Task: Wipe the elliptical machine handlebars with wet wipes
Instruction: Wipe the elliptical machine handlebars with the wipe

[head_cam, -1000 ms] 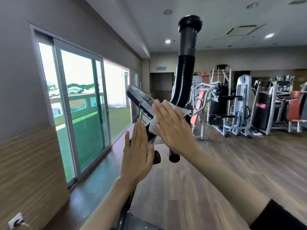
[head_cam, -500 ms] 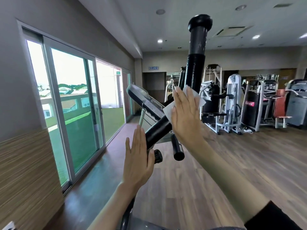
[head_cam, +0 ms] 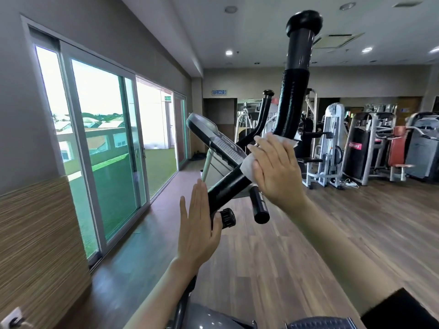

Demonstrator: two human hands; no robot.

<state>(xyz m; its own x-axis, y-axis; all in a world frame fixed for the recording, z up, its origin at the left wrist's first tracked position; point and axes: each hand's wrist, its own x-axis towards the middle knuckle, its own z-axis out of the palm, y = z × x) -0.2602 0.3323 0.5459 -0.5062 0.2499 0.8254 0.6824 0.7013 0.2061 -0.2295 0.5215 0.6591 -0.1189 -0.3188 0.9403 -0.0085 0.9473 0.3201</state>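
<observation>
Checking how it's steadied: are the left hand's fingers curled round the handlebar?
No, the left hand is held flat with straight fingers beside the handlebar.

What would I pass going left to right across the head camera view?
wall socket → sliding glass door → left hand → right hand → red-labelled weight machine

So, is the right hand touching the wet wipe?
Touching. The head view shows the right hand flat on the wet wipe, pressing it against the black handlebar; white edges stick out on both sides of the hand.
</observation>
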